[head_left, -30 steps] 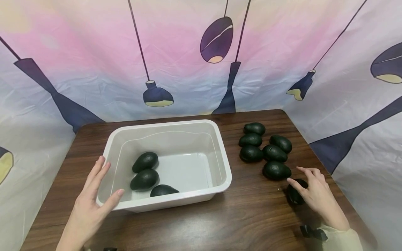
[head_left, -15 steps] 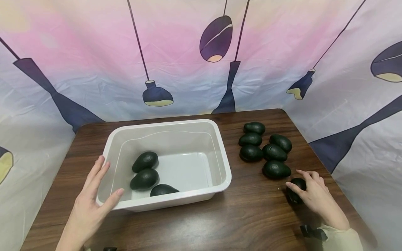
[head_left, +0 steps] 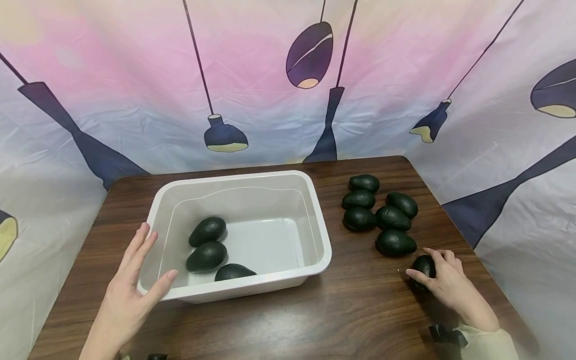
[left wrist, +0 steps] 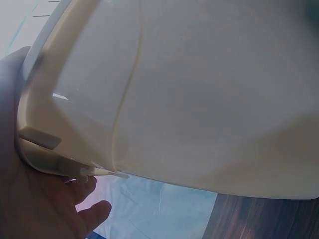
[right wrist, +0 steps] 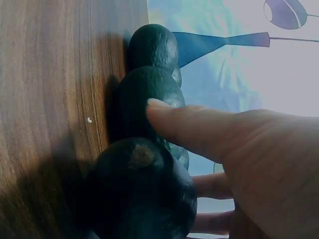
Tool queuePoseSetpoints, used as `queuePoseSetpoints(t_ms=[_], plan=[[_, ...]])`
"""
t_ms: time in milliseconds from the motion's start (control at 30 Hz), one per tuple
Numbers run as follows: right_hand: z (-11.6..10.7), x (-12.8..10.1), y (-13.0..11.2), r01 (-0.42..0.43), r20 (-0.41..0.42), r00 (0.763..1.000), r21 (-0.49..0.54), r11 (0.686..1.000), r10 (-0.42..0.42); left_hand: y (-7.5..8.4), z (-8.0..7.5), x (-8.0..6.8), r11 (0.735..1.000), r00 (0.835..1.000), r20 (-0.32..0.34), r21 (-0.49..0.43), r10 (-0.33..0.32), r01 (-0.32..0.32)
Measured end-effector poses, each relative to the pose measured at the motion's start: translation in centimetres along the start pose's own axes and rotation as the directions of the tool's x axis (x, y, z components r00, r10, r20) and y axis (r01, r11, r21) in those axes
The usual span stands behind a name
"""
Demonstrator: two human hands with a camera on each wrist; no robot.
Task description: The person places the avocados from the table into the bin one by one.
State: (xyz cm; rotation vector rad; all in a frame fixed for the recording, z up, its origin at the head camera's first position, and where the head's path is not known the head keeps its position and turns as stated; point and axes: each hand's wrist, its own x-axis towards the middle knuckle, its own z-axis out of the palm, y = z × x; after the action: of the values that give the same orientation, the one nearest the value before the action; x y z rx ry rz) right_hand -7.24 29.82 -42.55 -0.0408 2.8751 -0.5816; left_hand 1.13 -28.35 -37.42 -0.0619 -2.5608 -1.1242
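Under the right hand [head_left: 445, 282], curled fingers [head_left: 443, 256] enclose the avocado [head_left: 424, 265].

A dark brown wooden table [head_left: 360, 310] with rounded corners stands against a draped fabric backdrop [head_left: 135, 75]. Behind the table the cloth is pink and pale blue, printed with dark navy hanging lamps. It wraps round the table's left and right sides, evenly lit.
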Motion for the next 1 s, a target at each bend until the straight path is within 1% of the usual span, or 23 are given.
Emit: queuePoseSetpoints(t_ms=[67,333,467,567,800,1000], plan=[[-0.1,-0.1,0.0,-0.016,0.02,1.0,-0.004,1.0,0.016,0.0,0.0,0.0,1.0,1.0,0.002,0.0,-0.001,0.001],[-0.5,-0.2,0.1,-0.073,0.033,0.997,-0.073,0.995,0.076,0.3,-0.1,0.0,1.0,1.0,0.021,-0.001,-0.008,0.008],[-0.9,-0.2,0.1,-0.113,0.078,0.99,-0.09,0.989,0.12,0.4,-0.2,0.0,1.0,1.0,0.021,-0.003,0.004,-0.004],[-1.2,-0.1,0.2,-0.13,0.11,0.984,-0.085,0.988,0.139,0.4,-0.2,0.0,1.0,1.0,0.02,-0.002,0.01,-0.01],[-1.3,-0.1,0.3,-0.091,0.125,0.987,-0.079,0.993,0.1,0.5,-0.3,0.0,1.0,1.0,0.022,-0.006,0.006,-0.006],[-1.4,-0.1,0.2,-0.088,0.118,0.988,-0.063,0.994,0.095,0.5,-0.3,0.0,1.0,1.0,0.024,-0.006,0.009,-0.008]])
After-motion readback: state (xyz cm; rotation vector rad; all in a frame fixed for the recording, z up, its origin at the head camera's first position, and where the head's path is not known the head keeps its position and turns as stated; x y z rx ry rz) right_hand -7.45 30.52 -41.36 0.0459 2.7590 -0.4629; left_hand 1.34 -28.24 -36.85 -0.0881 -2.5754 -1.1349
